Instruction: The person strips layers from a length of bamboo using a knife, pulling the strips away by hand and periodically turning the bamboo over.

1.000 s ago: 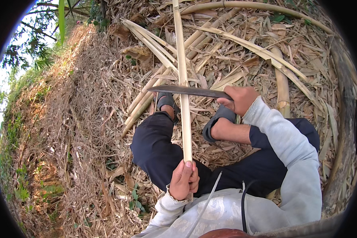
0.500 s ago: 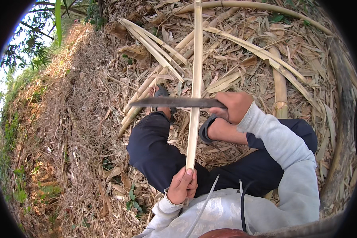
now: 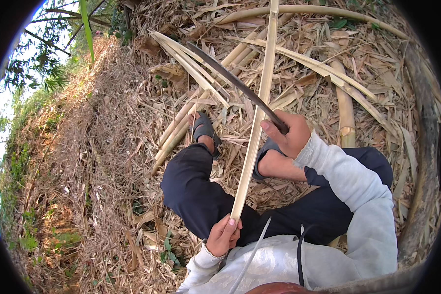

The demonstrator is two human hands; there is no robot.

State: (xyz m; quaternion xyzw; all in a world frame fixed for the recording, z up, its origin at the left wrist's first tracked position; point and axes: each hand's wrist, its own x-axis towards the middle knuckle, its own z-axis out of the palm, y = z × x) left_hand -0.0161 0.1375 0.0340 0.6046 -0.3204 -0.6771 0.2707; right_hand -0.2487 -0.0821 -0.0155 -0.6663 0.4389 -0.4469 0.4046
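- Right hand (image 3: pixel 291 134) grips the knife (image 3: pixel 235 84), its blade now raised and angled, no longer crossing level.
- Left hand (image 3: pixel 223 235) still clasps the bamboo strip (image 3: pixel 257 112).

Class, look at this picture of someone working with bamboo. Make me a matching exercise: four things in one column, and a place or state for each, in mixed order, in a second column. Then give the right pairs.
Column one:
1. left hand
2. right hand
3. bamboo strip
4. sandal

Column two:
A. worn on a foot, resting on dry leaves
B. grips the handle of the long dark knife
C. runs from the lap up to the top edge of the picture
D. holds the near end of the strip

Pairs: 1-D, 2-B, 3-C, 4-A
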